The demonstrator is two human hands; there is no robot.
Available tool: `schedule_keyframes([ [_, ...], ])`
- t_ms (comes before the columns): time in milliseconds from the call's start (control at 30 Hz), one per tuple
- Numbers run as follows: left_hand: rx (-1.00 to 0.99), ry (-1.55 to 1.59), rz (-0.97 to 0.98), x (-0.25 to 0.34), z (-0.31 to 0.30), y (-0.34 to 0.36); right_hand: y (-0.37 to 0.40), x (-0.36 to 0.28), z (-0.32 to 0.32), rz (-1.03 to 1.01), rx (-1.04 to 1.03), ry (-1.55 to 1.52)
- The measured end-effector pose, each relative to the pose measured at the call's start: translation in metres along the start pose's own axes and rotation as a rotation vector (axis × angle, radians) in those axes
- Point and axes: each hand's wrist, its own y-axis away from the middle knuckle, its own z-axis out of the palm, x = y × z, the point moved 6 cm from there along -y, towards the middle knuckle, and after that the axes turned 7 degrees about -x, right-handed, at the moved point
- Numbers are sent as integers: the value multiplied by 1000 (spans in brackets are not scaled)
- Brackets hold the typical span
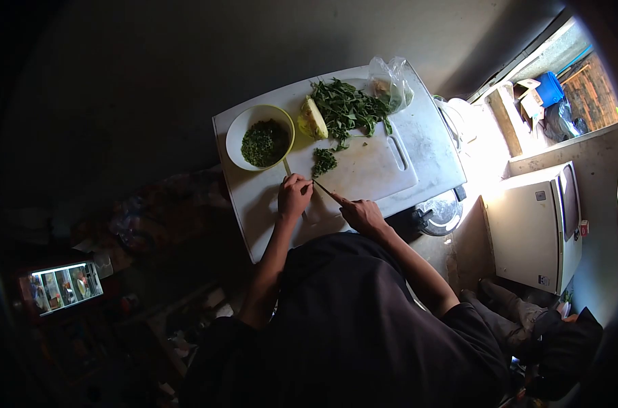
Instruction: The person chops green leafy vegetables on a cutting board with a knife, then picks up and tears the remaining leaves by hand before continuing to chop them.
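My right hand (362, 214) is closed around the handle of a knife (321, 186), whose dark blade points left toward my other hand. Fingers bent and pressed together, my left hand (295, 196) is by the knife tip; what it holds, if anything, I cannot make out. Just beyond lies a small heap of chopped greens (324, 162) on the white cutting board (370, 173). A white bowl with a yellow-green rim (235, 139) contains more finely cut greens (264, 143). Behind the board are whole leafy greens (349, 109) and a pale yellow wrapped piece (312, 121).
A clear plastic bag (390, 85) sits at the table's (431, 153) far right corner. Right of the table are a lidded pot (439, 214) and a white fridge (530, 228). Another person (547, 340) is low at right. A lit screen (65, 287) glows at left.
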Motion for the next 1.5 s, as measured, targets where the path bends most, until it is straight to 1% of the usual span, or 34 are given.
schedule_keyframes([
  [67, 1, -22, -6, 8, -5, 0, 0, -1, 1, -10, -4, -3],
  [200, -1, -4, 10, 2, -1, 1, 2, -2, 0, -32, -8, -12],
  [400, 31, 9, -22, -4, 1, 3, 1, -4, 0, -63, 8, 19],
  [433, 27, 11, -51, -5, 1, 3, 1, -5, -1, -68, 12, 20],
  [567, 19, 3, -92, -9, 4, 2, 0, -6, -1, -46, -4, 35],
  [667, 27, -10, -93, -7, 5, 3, 0, -5, -2, -62, 18, 27],
  [867, 35, -41, -90, -3, 3, 2, -1, -3, 1, -50, -6, 49],
  [967, 21, -60, -74, 8, -3, 1, -5, 2, 9, -69, 6, 77],
  [1100, 1, -63, -42, 7, 0, 1, -15, 3, 13, -81, 37, 127],
  [1200, -15, -83, -46, 5, 1, 0, -17, 4, 13, -83, 45, 122],
  [1267, -25, -92, -90, 3, 3, 1, -17, 3, 12, -81, 43, 104],
  [1333, -10, -77, -96, 0, 8, 4, -10, 6, 11, -123, 81, 82],
  [1400, 1, -58, -104, 1, 9, 5, -6, 11, 13, -106, 64, 88],
  [1500, -33, -51, -107, 5, 5, 8, -3, 9, 11, -76, 43, 104],
])
